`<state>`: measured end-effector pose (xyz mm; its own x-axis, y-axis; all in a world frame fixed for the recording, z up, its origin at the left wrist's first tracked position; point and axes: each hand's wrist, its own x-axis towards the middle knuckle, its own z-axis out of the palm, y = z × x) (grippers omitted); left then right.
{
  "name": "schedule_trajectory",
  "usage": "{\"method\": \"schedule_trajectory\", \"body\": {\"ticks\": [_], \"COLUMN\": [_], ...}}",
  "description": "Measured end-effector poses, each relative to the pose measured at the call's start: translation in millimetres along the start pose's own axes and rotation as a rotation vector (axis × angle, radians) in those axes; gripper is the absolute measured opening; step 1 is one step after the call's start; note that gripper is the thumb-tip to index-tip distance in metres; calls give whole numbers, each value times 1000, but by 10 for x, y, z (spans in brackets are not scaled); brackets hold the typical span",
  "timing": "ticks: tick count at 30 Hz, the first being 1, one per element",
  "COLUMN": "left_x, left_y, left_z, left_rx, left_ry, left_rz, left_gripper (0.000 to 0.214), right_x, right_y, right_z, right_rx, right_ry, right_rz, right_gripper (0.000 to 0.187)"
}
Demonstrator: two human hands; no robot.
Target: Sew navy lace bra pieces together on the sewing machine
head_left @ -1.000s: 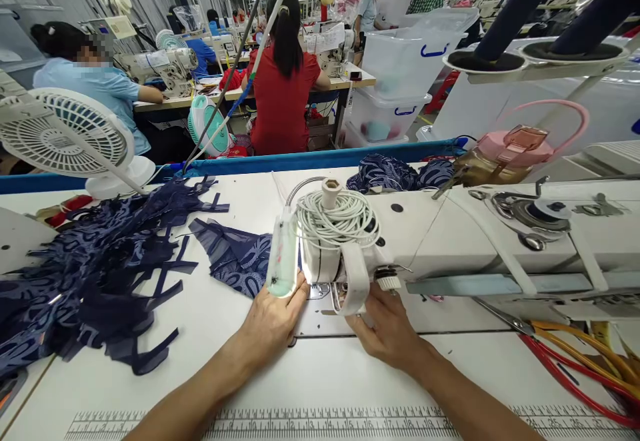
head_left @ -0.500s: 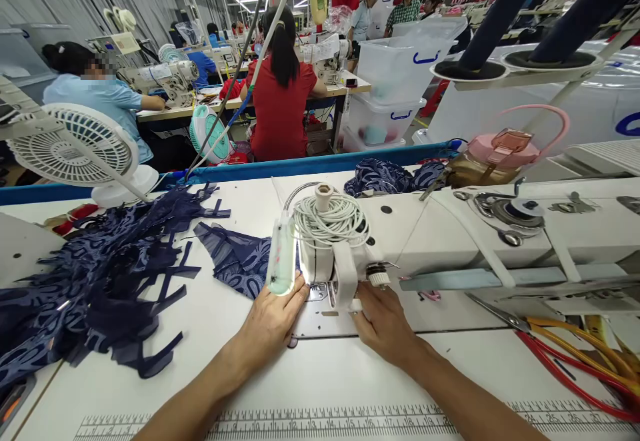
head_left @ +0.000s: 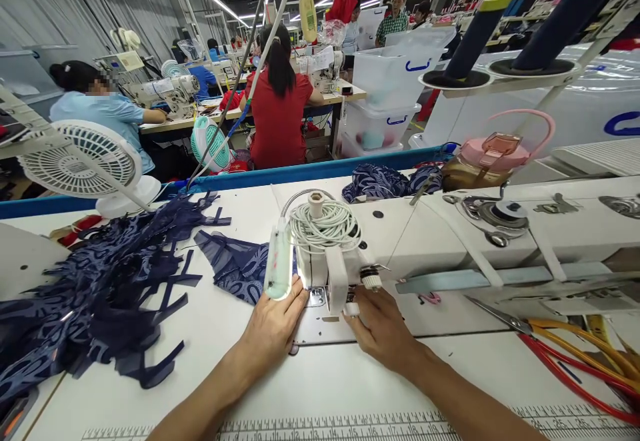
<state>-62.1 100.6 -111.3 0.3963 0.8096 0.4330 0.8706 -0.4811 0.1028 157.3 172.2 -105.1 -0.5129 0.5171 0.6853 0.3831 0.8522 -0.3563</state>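
Observation:
My left hand (head_left: 277, 318) lies flat with fingers stretched forward, beside the needle plate (head_left: 316, 298) of a white sewing machine (head_left: 425, 228). Its fingertips reach the edge of a navy lace-patterned fabric piece (head_left: 240, 264), partly covered by the lit lamp (head_left: 279, 261). My right hand (head_left: 383, 324) is on the other side of the machine's needle head (head_left: 337, 278), thumb near the presser. Its other fingertips are hidden behind the head, so what they hold, if anything, does not show.
Navy fabric pieces (head_left: 110, 288) lie heaped at left, with more cloth (head_left: 377, 181) behind the machine. Orange- and red-handled scissors (head_left: 520, 324) lie at right. A printed ruler (head_left: 310, 428) runs along the front. Beyond stand a fan (head_left: 83, 158), a pink-lidded bottle (head_left: 495, 151) and people at machines.
The camera view has shifted slightly. My right hand is slightly nearer the needle head; my left hand and the fabric have hardly moved.

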Motion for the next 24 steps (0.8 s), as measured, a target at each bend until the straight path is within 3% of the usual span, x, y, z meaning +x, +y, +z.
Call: {"method": "schedule_trajectory", "body": {"ticks": [16, 21, 24], "left_x": [30, 11, 10], "left_y": [-29, -58, -94], "left_z": [-62, -13, 9], "left_rx": [-98, -179, -236], "left_ry": [-31, -4, -15], "left_rz": [-22, -120, -262], "left_gripper": [30, 26, 22], "right_x": [26, -41, -68], "right_y": [3, 43, 73], "right_z": [11, 95, 149], "right_rx": [-25, -25, -39], "right_ry": [41, -42, -53], "right_rz": [-30, 4, 7], "right_gripper": [22, 20, 23]}}
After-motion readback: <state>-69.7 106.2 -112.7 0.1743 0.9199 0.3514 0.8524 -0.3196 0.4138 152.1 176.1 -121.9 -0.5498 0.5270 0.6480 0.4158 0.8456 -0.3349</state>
